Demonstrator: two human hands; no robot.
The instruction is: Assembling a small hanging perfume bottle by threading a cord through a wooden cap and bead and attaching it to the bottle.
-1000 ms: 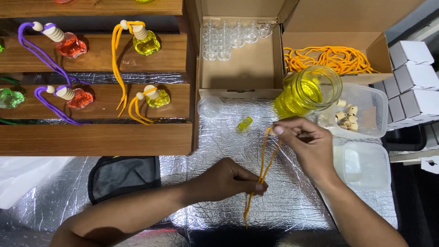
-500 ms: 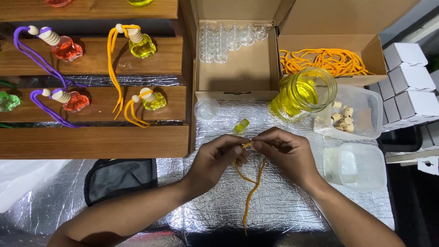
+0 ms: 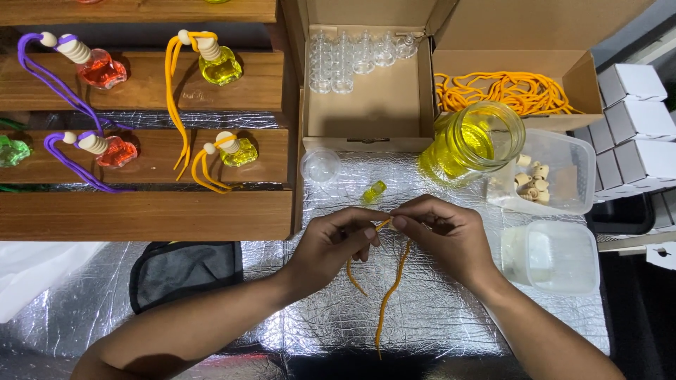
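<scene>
Both hands meet over the shiny counter [image 3: 211, 317]. The left hand [image 3: 331, 246] and the right hand [image 3: 447, 239] pinch one orange cord [image 3: 391, 288] between their fingers [image 3: 370, 231] — fingertips almost touching. The cord's two ends hang down below the hands onto the counter. A tiny yellow bottle [image 3: 374, 191] lies just above the fingers — near a yellow jar [image 3: 479, 141].

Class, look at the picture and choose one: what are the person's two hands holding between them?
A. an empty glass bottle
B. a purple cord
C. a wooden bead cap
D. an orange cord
D: the left hand and right hand pinch an orange cord between their fingertips, its ends trailing down over the silver foil sheet; the purple cords stay on the finished bottles on the wooden shelf.
</scene>
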